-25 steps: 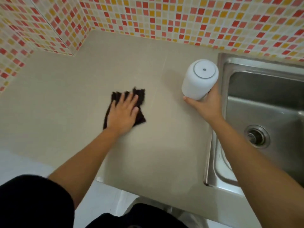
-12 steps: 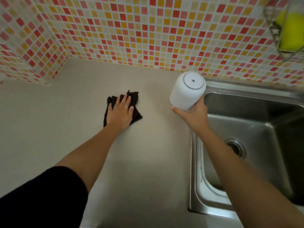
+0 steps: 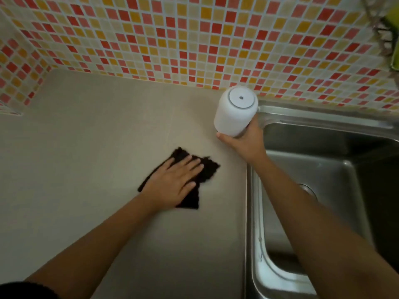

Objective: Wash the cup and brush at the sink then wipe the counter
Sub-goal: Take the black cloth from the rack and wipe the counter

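The left hand point(image 3: 172, 182) lies palm-down on a dark cloth point(image 3: 205, 171), fingers point(image 3: 192, 164) spread flat and pressing it against the beige tabletop point(image 3: 97, 137). That flat spread looks chosen to keep the whole rag in contact for wiping, so this is likely the last part of the task.

The right hand point(image 3: 244, 141) holds a white cup point(image 3: 235, 111) upside down, its base toward the camera, lifted over the far right of the tabletop just beside the rim of the steel sink point(image 3: 323, 169). Its fingers wrap the lower end of the cup; only the thumb tip shows clearly, the rest are hidden behind it. Holding it aloft and inverted probably lets it drain and clears the surface underneath (a judgement, not something seen).

No brush is in view. No brand or writing can be read on the cup, only a ring and a small dark dot on its base. A wire rack point(image 3: 380, 29) with something yellow-green hangs on the mosaic tile wall point(image 3: 194, 39) at far right.
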A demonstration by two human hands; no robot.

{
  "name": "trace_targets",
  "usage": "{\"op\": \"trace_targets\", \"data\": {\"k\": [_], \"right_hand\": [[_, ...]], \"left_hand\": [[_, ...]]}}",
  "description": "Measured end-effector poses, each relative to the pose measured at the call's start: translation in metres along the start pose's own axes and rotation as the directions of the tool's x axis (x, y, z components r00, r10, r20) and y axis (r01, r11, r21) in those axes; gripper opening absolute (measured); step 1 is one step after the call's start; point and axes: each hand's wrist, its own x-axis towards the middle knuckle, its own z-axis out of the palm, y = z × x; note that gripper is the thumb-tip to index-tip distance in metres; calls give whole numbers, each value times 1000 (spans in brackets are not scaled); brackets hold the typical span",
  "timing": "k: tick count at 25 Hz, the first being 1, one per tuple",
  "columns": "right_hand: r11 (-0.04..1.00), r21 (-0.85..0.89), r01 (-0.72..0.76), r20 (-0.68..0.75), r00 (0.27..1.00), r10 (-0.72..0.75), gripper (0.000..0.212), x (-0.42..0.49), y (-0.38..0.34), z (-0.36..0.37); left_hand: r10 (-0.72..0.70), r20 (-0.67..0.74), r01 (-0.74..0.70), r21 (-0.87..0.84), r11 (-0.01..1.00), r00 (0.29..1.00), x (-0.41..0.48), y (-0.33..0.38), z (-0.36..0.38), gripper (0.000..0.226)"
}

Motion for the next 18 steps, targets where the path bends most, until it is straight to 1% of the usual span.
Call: {"op": "trace_targets", "data": {"k": [1, 2, 3, 4, 5, 6, 7, 8, 9, 10, 11, 12, 14, 15, 16, 17, 18], "right_hand": [[1000, -15, 2, 13, 1000, -2, 97, 2, 1, 6], [1000, -21, 7, 18, 1000, -7, 96, 4, 2, 12], [1000, -21, 11, 19, 1000, -10, 95, 7, 2, 18], [1000, -14, 10, 20, 1000, -10, 94, 10, 1, 24], [1000, -16, 6, 22, 1000, -5, 94, 15, 1, 30], [1000, -19, -1, 26, 1000, 2, 94, 19, 2, 34], [1000, -25, -8, 36, 999, 9, 94, 23, 4, 37], [1000, -20, -12, 45, 999, 13, 94, 26, 5, 38], [1000, -15, -17, 53, 998, 18, 93, 27, 6, 37], [1000, -9, -23, 58, 998, 23, 92, 27, 6, 37], [1000, -10, -22, 66, 998, 23, 92, 26, 5, 36], [1000, -13, -20, 83, 996, 21, 93, 26, 5, 36], [1000, -22, -4, 155, 988, 8, 103, 25, 2, 32], [998, -65, -6, 189, 982, 18, 108, 25, 3, 26], [987, -160, 6, 206, 978, 27, 111, 23, 8, 17], [954, -299, 9, 207, 977, 55, 106, 17, 13, 5], [912, -411, 18, 176, 982, 60, 93, 7, 22, -9]], "left_hand": [[-197, -30, 197, -30, 980, 980, 18, -12, 0, 55], [-364, -39, 360, -75, 930, 931, 31, -12, 1, 56], [-451, -29, 445, -117, 888, 892, 37, 1, 4, 56], [-455, -28, 448, -134, 884, 890, 35, 21, 5, 54], [-363, -38, 356, -124, 926, 931, 23, 44, 8, 51], [-217, -38, 212, -99, 972, 976, 2, 67, 10, 49], [-68, -11, 66, -80, 995, 998, -28, 85, 11, 49], [35, 34, -32, -76, 997, 999, -56, 93, 6, 50], [92, 71, -86, -81, 993, 993, -78, 93, 3, 49], [116, 67, -112, -65, 992, 991, -90, 88, 2, 49], [112, 56, -110, -42, 993, 992, -93, 82, 3, 49], [74, 59, -71, -37, 997, 996, -86, 79, 3, 49], [-63, 54, 65, -51, 997, 997, -48, 81, 5, 50], [-136, 63, 140, -72, 987, 989, -23, 85, 5, 51], [-200, 72, 206, -94, 974, 977, 2, 89, 4, 51], [-244, 72, 250, -106, 962, 967, 25, 91, 1, 50], [-271, 70, 277, -121, 953, 960, 45, 92, 0, 50]]}}
